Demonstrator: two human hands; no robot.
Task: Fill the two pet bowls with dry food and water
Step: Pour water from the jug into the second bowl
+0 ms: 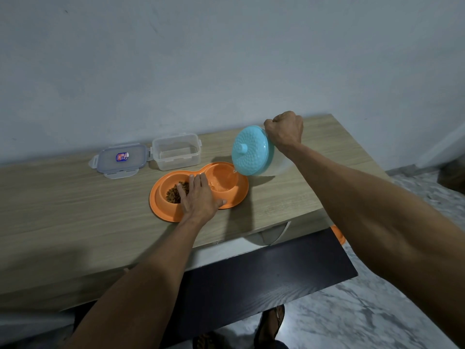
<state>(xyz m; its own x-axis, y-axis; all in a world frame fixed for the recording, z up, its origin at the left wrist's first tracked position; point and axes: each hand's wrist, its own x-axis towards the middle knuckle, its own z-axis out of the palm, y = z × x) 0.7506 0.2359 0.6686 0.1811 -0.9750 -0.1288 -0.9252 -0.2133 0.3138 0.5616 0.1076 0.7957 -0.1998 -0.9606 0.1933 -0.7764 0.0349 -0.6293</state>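
An orange double pet bowl (161, 210) lies on the wooden table. Its left well holds brown dry food (173, 193). Its right well (221, 180) has water in it. My left hand (198, 195) rests flat on the middle of the bowl, fingers straight. My right hand (284, 131) grips the handle of a clear water jug with a blue lid (251, 151). The jug is tipped on its side, and a thin stream of water falls from its spout into the right well.
A clear plastic food container (176, 151) stands open and empty behind the bowl, its lid (120, 159) lying to its left. The wooden table (75, 210) meets a grey wall behind. A dark shelf (264, 278) juts out below the table's front edge.
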